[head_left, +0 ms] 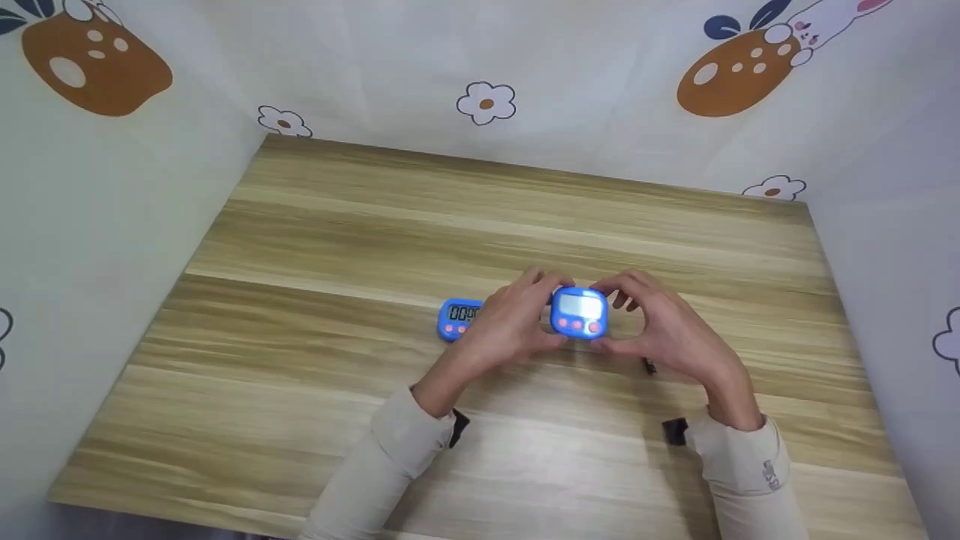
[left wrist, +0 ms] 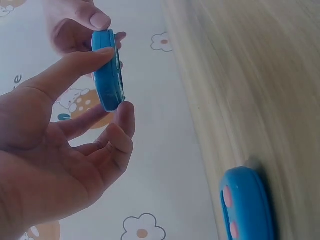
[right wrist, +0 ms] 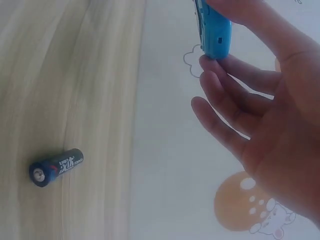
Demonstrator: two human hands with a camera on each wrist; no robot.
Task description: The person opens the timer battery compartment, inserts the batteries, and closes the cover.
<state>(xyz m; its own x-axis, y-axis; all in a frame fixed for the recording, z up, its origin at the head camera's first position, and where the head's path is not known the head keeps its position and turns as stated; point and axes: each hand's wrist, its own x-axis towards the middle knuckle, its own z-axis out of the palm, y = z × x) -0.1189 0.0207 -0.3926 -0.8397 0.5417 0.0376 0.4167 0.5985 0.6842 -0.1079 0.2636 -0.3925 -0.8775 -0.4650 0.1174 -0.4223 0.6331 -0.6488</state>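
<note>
Both hands hold a small blue digital timer (head_left: 578, 313) up above the table, its pale screen and pink buttons facing the head camera. My left hand (head_left: 508, 319) pinches its left side between thumb and fingertips; in the left wrist view the left thumb lies along the timer's blue edge (left wrist: 106, 75). From the other side my right hand (head_left: 670, 328) grips it with thumb below and fingers above. A second blue timer (head_left: 452, 321) with digits on its screen lies on the table, partly hidden behind the left hand.
A dark battery (right wrist: 56, 167) lies on the wooden table (head_left: 315, 330) beneath the right hand, mostly hidden in the head view. Patterned white walls (head_left: 390, 67) stand along the back and both sides of the table.
</note>
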